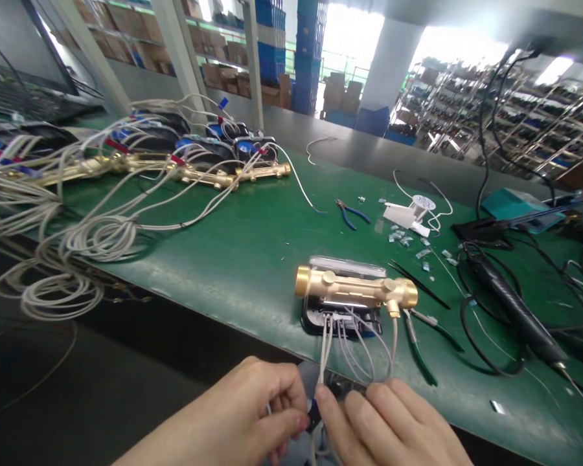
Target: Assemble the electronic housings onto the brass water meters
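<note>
Cables (324,353) run off the brass meter (352,289) on the worktop (252,259). Left hand (265,398) curled narrow beside them; right hand (393,421) bent, forefinger against them; can't tell what either grips. Cables probably light, limp: pinch along length, no tugging. Meter likely heavy, stiff: grasp mid-body. Green pliers (422,362) crowd its right end; black tool (515,306) farther right.

Strong daylight from the windows (352,39) at the back is overexposed to white, with haze along the upper edge. The worktop (252,259) is evenly lit, with pale sheen toward its front; the space beneath is dark. Highlights show on the brass fitting (354,289). Distant racks (471,103) are soft; posts (179,52) at upper left lean outward, wide-angle fashion
</note>
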Motion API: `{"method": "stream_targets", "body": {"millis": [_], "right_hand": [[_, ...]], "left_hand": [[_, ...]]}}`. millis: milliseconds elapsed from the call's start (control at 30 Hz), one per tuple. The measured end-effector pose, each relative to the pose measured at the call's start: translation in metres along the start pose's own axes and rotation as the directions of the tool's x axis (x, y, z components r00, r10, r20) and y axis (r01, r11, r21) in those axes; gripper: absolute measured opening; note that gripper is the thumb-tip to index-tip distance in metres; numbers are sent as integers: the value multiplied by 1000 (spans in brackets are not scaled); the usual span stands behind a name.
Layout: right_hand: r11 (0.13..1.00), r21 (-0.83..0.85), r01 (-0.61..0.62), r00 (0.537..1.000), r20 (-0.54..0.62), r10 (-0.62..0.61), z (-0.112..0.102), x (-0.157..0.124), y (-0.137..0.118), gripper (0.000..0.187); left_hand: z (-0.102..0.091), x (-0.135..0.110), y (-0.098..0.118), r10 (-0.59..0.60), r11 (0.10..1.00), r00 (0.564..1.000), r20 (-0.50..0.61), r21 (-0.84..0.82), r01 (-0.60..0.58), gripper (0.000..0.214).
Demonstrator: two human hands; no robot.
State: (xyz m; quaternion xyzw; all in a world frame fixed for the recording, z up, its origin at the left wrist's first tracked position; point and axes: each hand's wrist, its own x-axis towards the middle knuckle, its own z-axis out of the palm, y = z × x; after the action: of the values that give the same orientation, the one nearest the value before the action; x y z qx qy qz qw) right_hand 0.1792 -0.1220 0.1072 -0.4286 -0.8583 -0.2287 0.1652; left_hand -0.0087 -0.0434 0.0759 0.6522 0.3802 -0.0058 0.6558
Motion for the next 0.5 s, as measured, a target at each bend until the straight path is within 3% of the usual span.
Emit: {"method": "stream_targets", "body": {"millis": [167,367,433,500], "right_hand": [[999,-18,27,995,94,-25,3,-1,-2,32],[996,-8,-91,990,110,92,9,3,5,38],[992,-19,-126,987,97,127,14,3,5,37],[984,-29,-173,981,79,175,20,1,3,33]], "left_hand": [[-6,5,3,46,994,999,-17,101,-44,16],[-1,24,-1,86,983,988,-126,-152,-105,14],[4,28,-3,178,956,956,-232,-189,-224,13],[8,30,-4,324,920,876,-358,-96,-379,9]]}}
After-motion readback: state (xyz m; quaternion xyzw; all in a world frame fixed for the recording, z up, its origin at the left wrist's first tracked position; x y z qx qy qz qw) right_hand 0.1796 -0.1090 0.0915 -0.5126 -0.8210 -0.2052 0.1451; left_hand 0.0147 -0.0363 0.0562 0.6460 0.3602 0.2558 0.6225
